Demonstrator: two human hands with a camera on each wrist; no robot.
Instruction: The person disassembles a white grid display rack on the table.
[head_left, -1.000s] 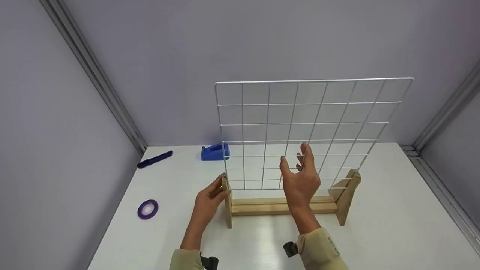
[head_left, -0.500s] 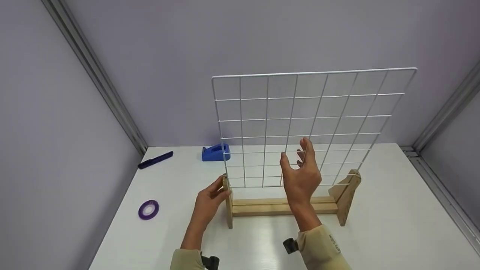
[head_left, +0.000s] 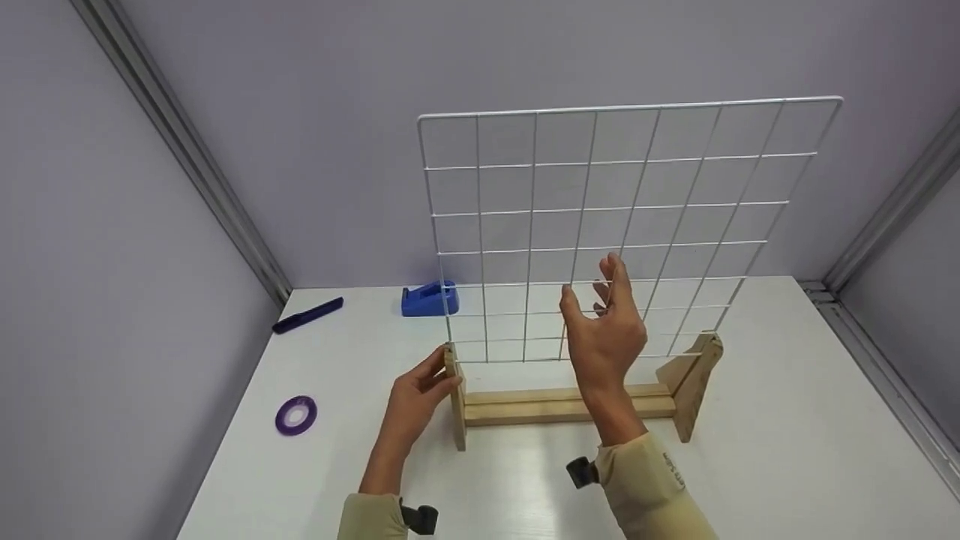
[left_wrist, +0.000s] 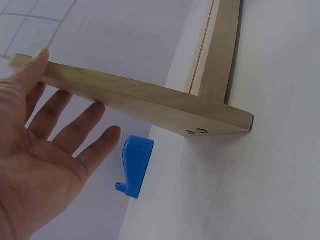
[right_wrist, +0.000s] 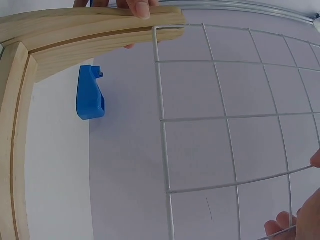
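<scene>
Your right hand (head_left: 604,345) pinches thin white wire grid (head_left: 622,225), held upright above slotted wooden stand (head_left: 559,405) mid-bench. Your left hand (head_left: 416,397), fingers straight, thumb touching, steadies stand's left upright. Glossy white bench (head_left: 787,450); blue plastic tape dispenser (head_left: 427,298) near back edge.

White wire grid panel (right_wrist: 225,130) fills the right and centre of the right wrist view, its corner just beside the end of the wooden stand (right_wrist: 75,30). Right hand (right_wrist: 300,220) shows only fingertips (right_wrist: 277,226) at the lower right edge, touching a grid wire. Another hand's fingertip (right_wrist: 139,7) rests on the stand's upper upright. Blue tape dispenser (right_wrist: 90,95) lies on the white table (right_wrist: 55,175) past the stand.
</scene>
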